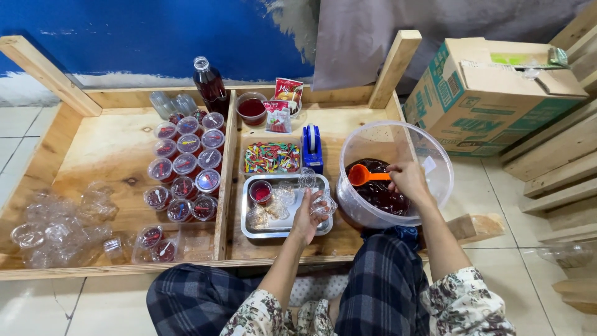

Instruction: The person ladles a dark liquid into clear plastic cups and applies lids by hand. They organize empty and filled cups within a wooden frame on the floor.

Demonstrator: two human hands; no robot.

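My right hand point(410, 182) grips the handle of an orange scoop point(364, 175) inside a large clear plastic tub point(435, 155) that holds a dark red jelly-like mass point(382, 193). My left hand point(309, 214) holds a small clear plastic cup point(323, 204) above the right part of a metal tray point(249, 230). On the tray stand one small cup filled with red point(260, 191) and a few empty clear cups point(285, 194).
Several lidded red-filled cups point(186, 171) fill the left compartment of the wooden tray point(112, 149), with loose clear lids point(56, 227) at its left. A dark bottle point(210, 84), a red bowl point(251, 107), colourful small spoons point(271, 157), a blue tape dispenser point(311, 147) and a cardboard box point(491, 93) stand around.
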